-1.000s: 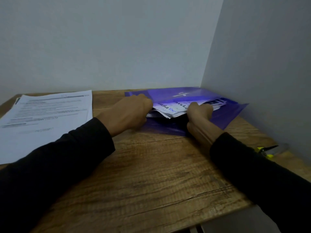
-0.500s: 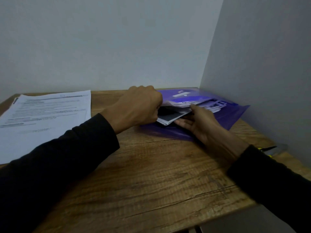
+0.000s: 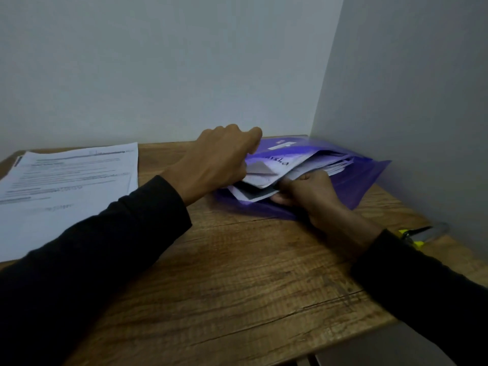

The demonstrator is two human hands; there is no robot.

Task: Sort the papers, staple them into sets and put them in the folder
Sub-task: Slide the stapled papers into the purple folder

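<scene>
A purple translucent folder lies at the back right corner of the wooden table. A bundle of white papers sticks out of its open near side. My left hand grips the lifted upper flap of the folder and the top sheets at their left edge. Fingers of my right hand are curled round the lower sheets of the bundle from the front. A separate stack of printed papers lies flat at the left of the table.
A stapler with yellow and black parts lies by the right wall, partly behind my right sleeve. Walls close off the table at the back and on the right. Its front edge runs close below my arms.
My left hand has risen and lifted the folder's top flap, so the bundle gapes wider. My right hand has shifted from under the papers to gripping the lower sheets.
</scene>
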